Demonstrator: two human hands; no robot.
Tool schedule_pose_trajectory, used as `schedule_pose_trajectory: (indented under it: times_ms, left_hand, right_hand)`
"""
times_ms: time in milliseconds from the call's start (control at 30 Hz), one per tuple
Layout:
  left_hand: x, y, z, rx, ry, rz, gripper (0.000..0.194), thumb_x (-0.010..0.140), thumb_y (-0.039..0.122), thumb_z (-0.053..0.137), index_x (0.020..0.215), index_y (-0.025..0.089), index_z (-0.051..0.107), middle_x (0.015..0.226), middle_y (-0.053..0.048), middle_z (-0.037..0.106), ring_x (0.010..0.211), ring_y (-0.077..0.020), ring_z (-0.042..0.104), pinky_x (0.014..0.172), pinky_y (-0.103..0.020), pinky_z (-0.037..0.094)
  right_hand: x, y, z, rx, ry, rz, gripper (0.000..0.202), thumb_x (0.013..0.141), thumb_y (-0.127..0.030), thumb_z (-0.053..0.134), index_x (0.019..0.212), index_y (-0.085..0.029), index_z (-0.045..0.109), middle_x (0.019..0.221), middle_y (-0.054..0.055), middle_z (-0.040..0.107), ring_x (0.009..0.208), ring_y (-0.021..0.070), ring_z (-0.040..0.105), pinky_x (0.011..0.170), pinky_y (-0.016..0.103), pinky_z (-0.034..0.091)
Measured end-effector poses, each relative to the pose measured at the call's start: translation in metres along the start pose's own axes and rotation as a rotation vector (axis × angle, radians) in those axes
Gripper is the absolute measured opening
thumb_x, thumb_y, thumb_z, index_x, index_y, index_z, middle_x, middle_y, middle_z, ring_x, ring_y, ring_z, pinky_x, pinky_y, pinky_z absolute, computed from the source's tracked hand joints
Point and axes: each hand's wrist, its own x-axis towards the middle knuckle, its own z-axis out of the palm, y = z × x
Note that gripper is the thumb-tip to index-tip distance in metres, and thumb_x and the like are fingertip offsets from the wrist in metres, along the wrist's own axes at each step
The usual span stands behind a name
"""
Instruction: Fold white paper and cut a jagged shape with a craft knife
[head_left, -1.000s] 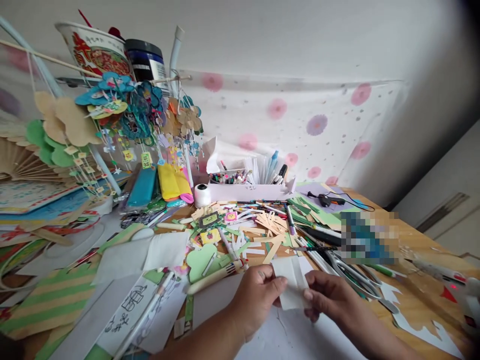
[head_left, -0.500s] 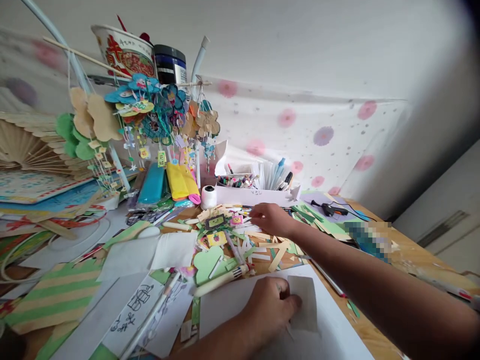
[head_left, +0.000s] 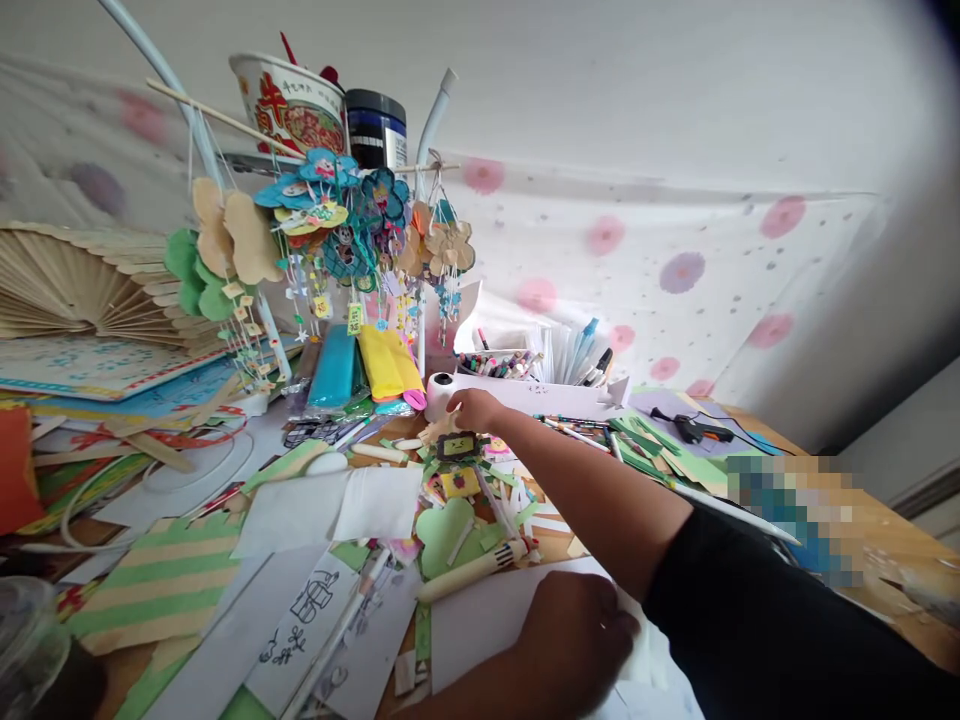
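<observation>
Spool, white with a dark top, stood upright in the head view at the fingertips of the right hand. A second earlier both hands had been together on a small white piece; half a second earlier the right hand had left it and hung over the scattered strips. By this moment it had gone farther out and to the left, and a dark sleeve had come into view behind it. Its fingers were bent and close together; I could not tell whether they touched the spool or only lay in front of it.

The left hand stayed low and near, curled over the paper. Its fingers faced down and away, so what they held, if anything, could not be told, nor whether the white piece was under them. As I judged it, the change meant that the work had been split: one hand minding the paper, the other busy at the spool.

The cream stick lay just beyond the left hand, with the green cutout behind it. The yellow card lay nearer than the right hand, and the pen box stood beyond its wrist. A cup had entered view, well left of both hands.
</observation>
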Motion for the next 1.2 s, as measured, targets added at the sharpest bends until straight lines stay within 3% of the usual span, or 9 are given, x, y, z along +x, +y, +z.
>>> schedule_pose_trajectory:
  times_ms: [200,367,667,800,900,1000,1067,1200]
  left_hand:
    - [-0.001,0.003,-0.003,0.063,-0.012,0.001,0.027,0.067,0.029,0.055,0.047,0.019,0.038,0.048,0.005,0.034,0.052,-0.0121,0.032,0.050,-0.028,0.021]
    - [-0.001,0.007,-0.004,0.090,-0.035,0.000,0.029,0.067,0.028,0.055,0.048,0.020,0.036,0.048,0.006,0.033,0.053,-0.0121,0.032,0.050,-0.028,0.020]
    - [0.003,0.000,-0.002,0.025,-0.031,-0.006,0.030,0.066,0.025,0.058,0.047,0.020,0.035,0.048,0.007,0.031,0.052,-0.0107,0.029,0.049,-0.027,0.019]
    - [0.007,-0.002,-0.005,-0.071,-0.040,-0.011,0.031,0.069,0.024,0.060,0.049,0.019,0.037,0.048,0.008,0.031,0.048,-0.0091,0.030,0.048,-0.024,0.023]
    - [0.010,0.000,-0.008,-0.177,-0.055,-0.035,0.024,0.073,0.030,0.058,0.057,0.018,0.046,0.050,0.006,0.042,0.046,-0.0099,0.041,0.048,-0.024,0.033]
    - [0.009,0.005,-0.009,-0.283,-0.064,-0.043,0.024,0.076,0.038,0.053,0.071,0.015,0.055,0.061,0.001,0.054,0.052,-0.0118,0.050,0.053,-0.026,0.042]
    - [0.005,0.010,-0.007,-0.330,-0.097,-0.042,0.030,0.077,0.042,0.053,0.082,0.013,0.058,0.067,-0.001,0.058,0.056,-0.0124,0.053,0.056,-0.027,0.044]
    - [-0.002,0.020,-0.004,-0.325,-0.175,-0.041,0.029,0.076,0.041,0.061,0.074,0.012,0.060,0.065,-0.001,0.058,0.058,-0.0106,0.052,0.054,-0.021,0.041]
  right_hand:
    - [-0.017,0.007,-0.028,0.099,-0.004,-0.057,0.030,0.090,-0.031,0.056,0.116,-0.015,0.056,0.117,0.007,0.058,0.098,0.0226,0.060,0.080,0.040,0.052]
    - [-0.029,0.023,-0.051,0.159,0.066,-0.068,0.030,0.090,-0.031,0.056,0.116,-0.015,0.056,0.117,0.007,0.058,0.098,0.0228,0.060,0.081,0.041,0.052]
    - [-0.022,0.027,-0.045,0.181,0.117,-0.036,0.029,0.091,-0.030,0.055,0.117,-0.016,0.055,0.118,0.008,0.057,0.098,0.0212,0.060,0.081,0.041,0.052]
    - [-0.034,0.026,-0.059,0.195,0.187,0.006,0.028,0.092,-0.030,0.054,0.117,-0.017,0.055,0.119,0.008,0.057,0.099,0.0211,0.059,0.083,0.041,0.051]
    - [-0.074,0.038,-0.074,0.264,0.161,-0.034,0.027,0.090,-0.028,0.056,0.113,-0.015,0.057,0.115,0.008,0.059,0.098,0.0212,0.060,0.084,0.042,0.050]
    - [-0.138,0.059,-0.074,0.394,0.045,-0.092,0.024,0.086,-0.023,0.061,0.107,-0.011,0.062,0.098,0.007,0.068,0.091,0.0191,0.063,0.085,0.034,0.049]
    - [-0.185,0.073,-0.062,0.499,-0.043,-0.100,0.026,0.086,-0.025,0.060,0.107,-0.011,0.062,0.098,0.007,0.069,0.092,0.0177,0.064,0.082,0.029,0.049]
    - [-0.260,0.089,-0.025,0.656,-0.091,-0.007,0.030,0.084,-0.031,0.058,0.106,-0.011,0.060,0.089,0.006,0.069,0.078,0.0149,0.064,0.069,0.026,0.051]
